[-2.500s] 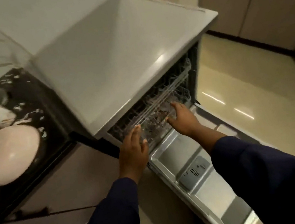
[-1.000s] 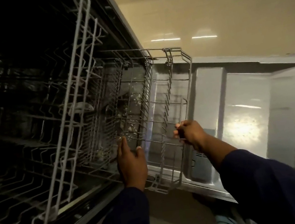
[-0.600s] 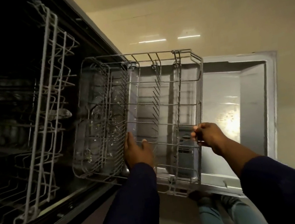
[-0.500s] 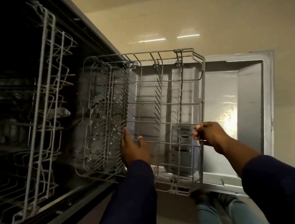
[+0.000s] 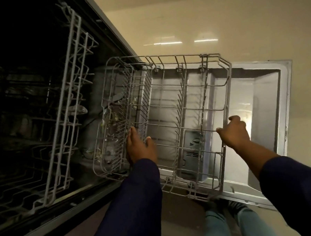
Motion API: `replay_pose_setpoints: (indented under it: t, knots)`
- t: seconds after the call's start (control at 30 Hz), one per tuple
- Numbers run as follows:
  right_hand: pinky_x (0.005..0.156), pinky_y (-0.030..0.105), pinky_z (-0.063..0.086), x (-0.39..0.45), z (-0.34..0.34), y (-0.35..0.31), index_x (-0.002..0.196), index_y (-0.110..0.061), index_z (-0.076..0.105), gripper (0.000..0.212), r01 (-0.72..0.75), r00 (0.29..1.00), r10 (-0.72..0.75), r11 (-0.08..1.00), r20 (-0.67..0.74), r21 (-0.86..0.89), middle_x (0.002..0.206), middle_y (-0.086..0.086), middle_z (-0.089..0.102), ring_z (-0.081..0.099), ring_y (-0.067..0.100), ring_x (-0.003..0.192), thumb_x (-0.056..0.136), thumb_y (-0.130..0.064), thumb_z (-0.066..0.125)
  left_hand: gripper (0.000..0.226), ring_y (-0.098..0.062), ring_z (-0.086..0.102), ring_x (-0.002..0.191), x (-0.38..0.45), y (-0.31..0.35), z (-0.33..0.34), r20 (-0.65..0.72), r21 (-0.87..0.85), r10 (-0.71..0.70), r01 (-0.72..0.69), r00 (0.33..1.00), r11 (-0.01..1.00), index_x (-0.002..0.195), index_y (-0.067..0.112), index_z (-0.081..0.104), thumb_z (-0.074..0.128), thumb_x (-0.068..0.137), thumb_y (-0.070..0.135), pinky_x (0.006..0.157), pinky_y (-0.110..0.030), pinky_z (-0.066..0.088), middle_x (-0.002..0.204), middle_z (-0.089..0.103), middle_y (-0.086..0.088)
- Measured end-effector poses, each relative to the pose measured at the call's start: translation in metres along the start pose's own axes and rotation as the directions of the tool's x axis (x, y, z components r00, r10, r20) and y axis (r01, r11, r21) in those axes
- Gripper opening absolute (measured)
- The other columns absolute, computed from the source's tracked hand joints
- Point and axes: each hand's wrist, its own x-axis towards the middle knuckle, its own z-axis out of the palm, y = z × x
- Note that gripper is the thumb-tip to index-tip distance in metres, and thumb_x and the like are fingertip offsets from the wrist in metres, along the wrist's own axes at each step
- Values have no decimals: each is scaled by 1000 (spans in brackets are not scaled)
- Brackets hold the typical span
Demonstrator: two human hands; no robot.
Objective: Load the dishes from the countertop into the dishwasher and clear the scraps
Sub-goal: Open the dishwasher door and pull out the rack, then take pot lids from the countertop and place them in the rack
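Note:
The dishwasher stands open, its door (image 5: 266,99) folded flat over the floor. The grey wire lower rack (image 5: 170,103) is pulled partly out over the door and holds no dishes. My left hand (image 5: 139,147) lies on the rack's wires near its middle, fingers stretched forward. My right hand (image 5: 234,132) is closed around the rack's front rim. Bits of food scraps (image 5: 113,118) lie on the tub floor under the rack's inner end. The upper rack (image 5: 67,112) stays inside the dark tub.
The detergent dispenser (image 5: 192,148) shows through the rack on the door. Beige tiled floor (image 5: 204,10) surrounds the door. My legs in jeans and dark shoes (image 5: 233,207) stand right beside the door's near edge.
The lower rack has slid further out over the door, with both hands moving along with it. The view dropped from the countertop to the dishwasher's inside.

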Motion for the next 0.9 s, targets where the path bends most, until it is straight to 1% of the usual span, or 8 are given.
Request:
replay_pose_setpoints:
  t: [0.07,0.17,0.33,0.43,0.57,0.7,0.77,0.9]
  knots:
    - [91,37,42,-16,-3,-22,137,-3,32,56,137,990,-139,988,-26,-71,137,21,36,48,38,115,88,-13,57,58,-22,21,141,-7,5,-17,-11,-6,0,0,1000,1000,145,13,21,47,93,17,112,-29,20,153,21,-7]
    - [100,36,37,-45,-5,-62,138,-3,33,58,355,935,-352,916,50,-189,140,19,36,41,34,125,87,-16,59,58,-20,21,141,-21,17,-51,-40,-6,16,-17,999,1000,145,15,21,48,93,18,110,-25,18,153,20,-7]
    - [103,37,36,-125,-8,-136,143,-8,28,62,591,807,-563,774,180,-230,146,15,32,39,32,130,89,-20,57,59,-17,21,141,-57,31,-117,-97,-8,52,-54,994,999,144,17,23,48,92,20,111,-23,17,154,19,-2]
    - [107,37,33,-182,-13,-181,144,-9,27,63,732,681,-702,647,207,-215,148,13,32,35,30,134,90,-22,56,59,-19,20,141,-80,44,-166,-149,-12,154,-158,977,987,144,15,24,49,90,19,115,-30,18,154,21,-4]
    - [111,37,31,-246,-25,-230,144,-7,30,64,829,555,-813,526,175,-189,148,14,33,34,29,136,88,-18,58,60,-25,31,137,-107,63,-228,-336,-79,230,-270,914,960,139,6,35,45,81,21,113,-32,21,147,33,-13]
    - [108,37,32,-306,-35,-270,141,-5,34,62,889,447,-882,420,147,-182,145,17,37,38,31,133,86,-16,60,56,-21,24,140,-137,69,-290,-450,-24,265,-309,853,951,142,10,29,49,90,18,115,-25,13,151,27,-8]
    - [106,34,32,-336,-34,-284,140,-3,35,61,919,381,-911,353,159,-177,144,20,38,39,31,131,87,-15,60,58,-18,18,142,-148,62,-317,-485,-14,233,-274,843,962,144,14,23,46,92,22,116,-27,13,154,20,-5]
    - [110,35,28,-397,-12,-299,143,-6,30,60,951,296,-934,267,201,-158,148,14,34,33,28,136,90,-18,57,59,-16,12,143,-173,28,-366,-532,-26,142,-184,835,983,146,17,16,42,94,25,117,-33,15,156,13,-2]
